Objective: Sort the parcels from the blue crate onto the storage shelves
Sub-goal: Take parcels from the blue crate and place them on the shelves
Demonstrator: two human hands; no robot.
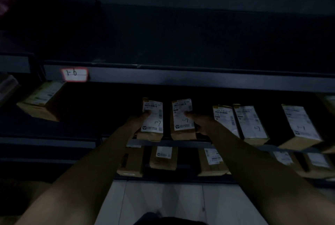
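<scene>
A dim storeroom with dark metal racking fills the view: an upper beam (pixel 199 79) carries a handwritten tag (pixel 74 74) reading 1-6, and pale floor tiles (pixel 163 203) show near the bottom. The job looks well under way. Several labelled brown parcels (pixel 250 121) stand on the middle shelf (pixel 172 143) to the right, more (pixel 163 157) sit on the shelf below, and one (pixel 41 99) lies far left. The blue crate is out of view, so how many remain to be sorted cannot be judged. Both arms reach to the middle shelf, each with a box marked 1-7. The left hand (pixel 142 118) grips the left parcel (pixel 153 116) from its left side, its thumb laid across the white label. The right hand (pixel 201 124) grips the right parcel (pixel 182 116) from its right side, thumb likewise on the label and the other fingers hidden behind the box. Both parcels stand upright just beside each other, with their lower ends at the shelf's front edge, so they seem about to be set down and let go.
</scene>
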